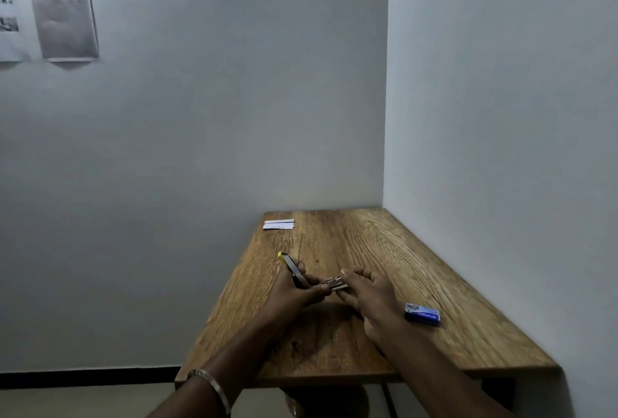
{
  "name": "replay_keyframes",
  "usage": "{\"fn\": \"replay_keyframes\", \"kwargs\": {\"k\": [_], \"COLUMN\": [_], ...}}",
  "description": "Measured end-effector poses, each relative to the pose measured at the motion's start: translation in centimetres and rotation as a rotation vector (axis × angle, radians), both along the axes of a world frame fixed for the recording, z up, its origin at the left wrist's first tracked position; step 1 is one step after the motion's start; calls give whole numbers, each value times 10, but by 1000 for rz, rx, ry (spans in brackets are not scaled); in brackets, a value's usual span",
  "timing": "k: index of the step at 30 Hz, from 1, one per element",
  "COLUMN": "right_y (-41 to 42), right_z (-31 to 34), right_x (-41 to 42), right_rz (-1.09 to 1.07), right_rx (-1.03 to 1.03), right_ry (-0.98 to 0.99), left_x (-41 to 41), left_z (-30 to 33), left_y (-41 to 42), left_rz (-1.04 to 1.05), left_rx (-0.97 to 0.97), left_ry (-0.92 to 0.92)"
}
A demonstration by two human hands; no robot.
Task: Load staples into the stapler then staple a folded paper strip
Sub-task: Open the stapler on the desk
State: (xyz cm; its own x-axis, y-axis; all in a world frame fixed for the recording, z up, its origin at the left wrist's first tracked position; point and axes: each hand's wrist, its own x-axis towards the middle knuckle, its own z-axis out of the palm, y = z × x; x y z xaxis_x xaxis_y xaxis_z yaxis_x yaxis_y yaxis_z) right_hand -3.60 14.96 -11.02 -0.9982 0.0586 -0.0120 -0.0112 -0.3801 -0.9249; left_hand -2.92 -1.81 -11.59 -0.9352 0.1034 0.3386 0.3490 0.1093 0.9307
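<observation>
The stapler is gripped in the left hand, lid swung up, its tray extending rightward from that grip. The right hand, fingers relaxed, meets the tray's end. Loading is judged in hand; the strip lies well beyond. Next, staples must be seated squarely.

stapler: hinged open, yellow-tipped | paper strip: far-left table corner
</observation>
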Motion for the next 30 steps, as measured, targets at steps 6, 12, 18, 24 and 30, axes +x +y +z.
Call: {"fn": "replay_keyframes", "kwargs": {"k": [6,12,18,24,30], "right_y": [0,3,2,-2,-6], "right_z": [-1,-3,-5,-7,-9], "right_x": [-2,-6,-7,-6,-8], "right_rz": [-40,-83,-134,-155,-290], "right_rx": [7,-55,51,231,638], "right_ry": [-6,-13,17,102,169], "left_x": [0,-1,-3,1,5], "left_z": [-1,-1,-4,-7,-7], "left_y": [-1,-5,-11,-24,-32], "left_rz": [2,155,399,414,390], "left_rx": [10,315,242,-403,-599], "left_ry": [-20,-188,-150,46,71]}}
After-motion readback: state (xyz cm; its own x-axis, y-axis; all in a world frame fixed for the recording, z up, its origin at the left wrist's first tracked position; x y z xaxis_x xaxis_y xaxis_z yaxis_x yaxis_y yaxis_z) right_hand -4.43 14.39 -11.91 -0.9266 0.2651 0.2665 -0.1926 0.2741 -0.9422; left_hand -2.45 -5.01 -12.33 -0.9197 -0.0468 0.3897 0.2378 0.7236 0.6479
